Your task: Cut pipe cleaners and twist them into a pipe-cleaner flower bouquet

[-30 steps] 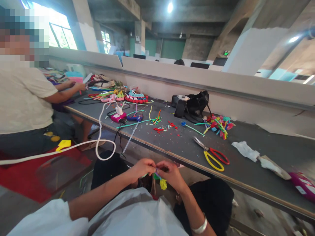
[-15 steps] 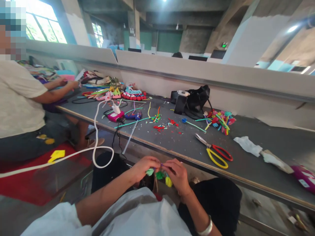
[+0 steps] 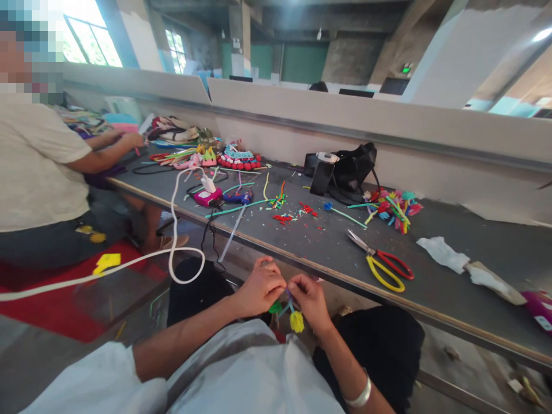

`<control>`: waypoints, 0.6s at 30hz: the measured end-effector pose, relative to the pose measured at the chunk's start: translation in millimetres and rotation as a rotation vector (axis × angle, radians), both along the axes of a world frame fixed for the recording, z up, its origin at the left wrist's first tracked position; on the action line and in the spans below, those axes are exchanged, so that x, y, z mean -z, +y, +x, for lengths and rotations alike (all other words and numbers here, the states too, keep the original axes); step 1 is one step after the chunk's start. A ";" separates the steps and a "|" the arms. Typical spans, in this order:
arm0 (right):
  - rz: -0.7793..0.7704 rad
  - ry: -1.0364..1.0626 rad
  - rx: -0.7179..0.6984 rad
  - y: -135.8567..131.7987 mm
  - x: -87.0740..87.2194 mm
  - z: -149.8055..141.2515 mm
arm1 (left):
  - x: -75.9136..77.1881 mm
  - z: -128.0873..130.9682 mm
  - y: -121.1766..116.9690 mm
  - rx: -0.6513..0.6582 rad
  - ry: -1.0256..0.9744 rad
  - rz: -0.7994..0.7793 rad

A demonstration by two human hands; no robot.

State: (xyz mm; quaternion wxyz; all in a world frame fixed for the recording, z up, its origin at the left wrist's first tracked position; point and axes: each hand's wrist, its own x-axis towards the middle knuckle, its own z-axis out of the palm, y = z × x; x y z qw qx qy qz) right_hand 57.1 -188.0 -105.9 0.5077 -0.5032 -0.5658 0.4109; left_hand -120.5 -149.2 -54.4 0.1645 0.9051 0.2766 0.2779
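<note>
Over my lap, in front of the table edge, my left hand and my right hand meet with fingers pinched together. Between them is a small bunch of pipe-cleaner flowers. A yellow flower hangs below my right fingertips, and a green flower shows under my left fingers. Thin bluish and purple stems run up into both pinches. My fingers hide the upper part of the bunch. Scissors with one red and one yellow handle lie open on the table to the right.
On the dark table lie cut pipe-cleaner bits, a blue glue gun, a black bag and a colourful flower bunch. A white cable loops at the left. A co-worker sits there. Crumpled white packaging lies right.
My hands have shifted against each other around the stems. The pale green flower seen before is now hidden by my left hand. The whole view has turned slightly left.
</note>
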 end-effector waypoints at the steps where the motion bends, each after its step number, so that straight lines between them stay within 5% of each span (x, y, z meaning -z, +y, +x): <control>1: -0.041 0.042 -0.028 1.8 1.5 -1.5 | 1.7 -2.6 1.5 0.004 0.005 0.010; 18: -0.297 0.474 -0.095 2.6 0.0 0.8 | 5.2 2.2 5.6 0.031 0.201 0.375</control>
